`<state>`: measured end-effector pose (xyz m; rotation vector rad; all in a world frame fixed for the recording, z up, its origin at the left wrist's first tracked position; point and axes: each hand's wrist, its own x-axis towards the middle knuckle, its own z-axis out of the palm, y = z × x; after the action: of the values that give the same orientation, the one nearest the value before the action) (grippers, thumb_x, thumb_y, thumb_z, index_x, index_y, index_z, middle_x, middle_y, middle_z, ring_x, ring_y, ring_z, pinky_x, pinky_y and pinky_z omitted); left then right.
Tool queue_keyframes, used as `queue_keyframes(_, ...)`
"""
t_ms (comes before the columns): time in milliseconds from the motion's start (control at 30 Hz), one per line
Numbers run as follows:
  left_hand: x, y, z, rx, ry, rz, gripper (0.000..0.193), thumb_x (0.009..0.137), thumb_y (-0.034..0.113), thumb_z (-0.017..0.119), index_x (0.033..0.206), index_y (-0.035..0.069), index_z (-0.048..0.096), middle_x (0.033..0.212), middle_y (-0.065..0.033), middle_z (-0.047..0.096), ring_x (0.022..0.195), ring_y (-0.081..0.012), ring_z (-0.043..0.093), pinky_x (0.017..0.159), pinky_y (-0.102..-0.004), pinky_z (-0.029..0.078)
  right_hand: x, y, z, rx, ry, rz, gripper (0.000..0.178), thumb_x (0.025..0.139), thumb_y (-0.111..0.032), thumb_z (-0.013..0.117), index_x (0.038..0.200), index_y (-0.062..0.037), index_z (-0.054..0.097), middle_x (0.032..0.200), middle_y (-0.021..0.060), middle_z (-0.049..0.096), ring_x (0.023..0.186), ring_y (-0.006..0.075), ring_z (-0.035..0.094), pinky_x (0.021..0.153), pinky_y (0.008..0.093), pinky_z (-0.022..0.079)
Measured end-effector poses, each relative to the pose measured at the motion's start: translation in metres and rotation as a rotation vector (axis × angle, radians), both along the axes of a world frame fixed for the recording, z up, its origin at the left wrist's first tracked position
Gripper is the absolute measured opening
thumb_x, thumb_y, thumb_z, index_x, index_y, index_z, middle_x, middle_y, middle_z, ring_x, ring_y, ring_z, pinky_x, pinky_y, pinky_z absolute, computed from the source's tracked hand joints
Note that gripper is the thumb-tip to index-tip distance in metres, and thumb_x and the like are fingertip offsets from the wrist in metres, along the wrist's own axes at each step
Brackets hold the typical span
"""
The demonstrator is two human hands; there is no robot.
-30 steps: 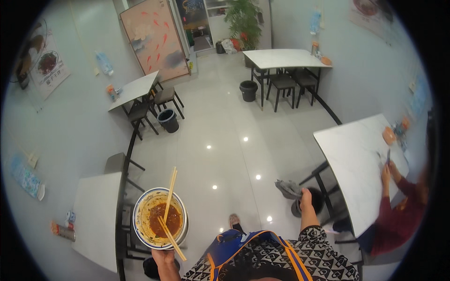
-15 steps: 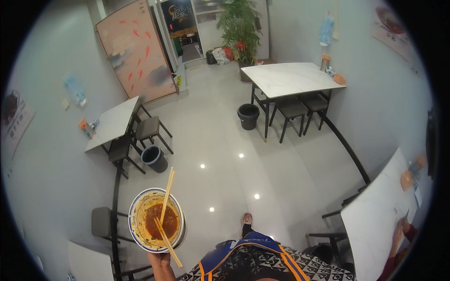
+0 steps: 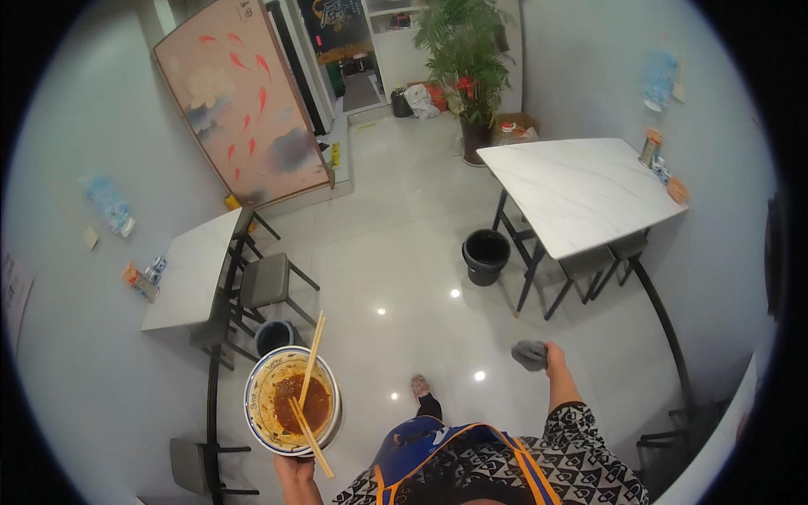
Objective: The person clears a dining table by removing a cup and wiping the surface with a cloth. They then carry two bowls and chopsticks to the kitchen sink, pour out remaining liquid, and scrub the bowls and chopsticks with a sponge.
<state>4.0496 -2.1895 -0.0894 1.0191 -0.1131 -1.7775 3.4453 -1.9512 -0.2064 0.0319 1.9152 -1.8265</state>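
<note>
My left hand (image 3: 294,468) carries a white bowl with a blue rim (image 3: 263,421) at the lower left, gripping it from underneath; most of the fingers are hidden below it. Reddish-brown broth (image 3: 308,406) covers the bottom, and specks of food cling to the inner wall. A pair of chopsticks (image 3: 313,358) lies in the bowl, one pointing up past the far rim and the other jutting over the near rim. Out to the right, my right hand (image 3: 555,360) is closed around a crumpled dark grey cloth (image 3: 529,354), held over the floor.
A marble-patterned table (image 3: 581,189) with stools and a black bin (image 3: 486,255) stands on the right. On the left are another table (image 3: 189,269), a stool (image 3: 266,282) and a bin (image 3: 275,337). A folding screen (image 3: 244,109), a doorway and a potted plant (image 3: 467,67) stand farther off.
The tables and bins have come nearer as I step forward. My right hand with the grey cloth has come into view. The bowl stays in my left hand, and the co-worker's hand at right is gone.
</note>
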Motion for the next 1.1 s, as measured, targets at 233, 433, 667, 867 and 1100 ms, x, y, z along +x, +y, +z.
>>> queue_keyframes(233,-0.124,-0.136,0.008,-0.05,0.028,-0.021,0.034,0.092,0.024,0.046,0.119,0.004,0.05,0.116,-0.0115,0.057,0.103,-0.0241,0.058,0.085,-0.0383,0.051,-0.023,-0.082,0.002,0.281,-0.255,0.19,0.039,0.072,-0.026,0.076,0.1,-0.0017,0.064,0.098,0.0094,0.065,0.089,0.0237,0.06,0.078,0.038,0.047)
queue_keyframes(433,-0.212,-0.276,0.021,-0.129,0.084,-0.118,0.036,0.092,0.023,0.045,0.121,0.002,0.048,0.118,-0.0124,0.056,0.105,-0.0262,0.057,0.086,-0.04,0.05,-0.002,-0.064,0.026,1.14,0.544,1.096,0.03,0.075,-0.029,0.066,0.093,-0.0055,0.068,0.095,0.01,0.066,0.088,0.022,0.062,0.077,0.0365,0.049)
queue_keyframes(667,-0.328,-0.427,0.034,-0.08,0.081,-0.03,0.034,0.091,0.025,0.049,0.118,0.003,0.051,0.115,-0.012,0.058,0.102,-0.0262,0.058,0.084,-0.0408,0.051,-0.112,-0.167,-0.032,1.309,0.357,1.003,0.027,0.077,-0.026,0.062,0.093,-0.0059,0.066,0.091,0.0138,0.065,0.085,0.0282,0.061,0.076,0.0402,0.048)
queue_keyframes(867,-0.409,-0.555,0.039,-0.055,-0.068,-0.004,0.034,0.092,0.028,0.05,0.118,0.006,0.051,0.11,-0.0109,0.061,0.093,-0.0229,0.063,0.071,-0.0351,0.057,-0.276,-0.366,-0.063,1.247,0.714,1.247,0.024,0.078,-0.024,0.058,0.094,-0.0062,0.065,0.087,0.0171,0.064,0.082,0.0335,0.06,0.075,0.0434,0.048)
queue_keyframes(1100,-0.506,-0.704,0.018,0.017,-0.028,0.046,0.032,0.094,0.025,0.043,0.118,0.004,0.05,0.112,-0.0124,0.059,0.093,-0.0235,0.062,0.071,-0.0361,0.057,-0.461,-0.694,-0.054,0.629,0.131,0.228,0.03,0.077,-0.019,0.06,0.098,0.0026,0.058,0.091,0.0171,0.062,0.085,0.0285,0.06,0.068,0.0403,0.047)
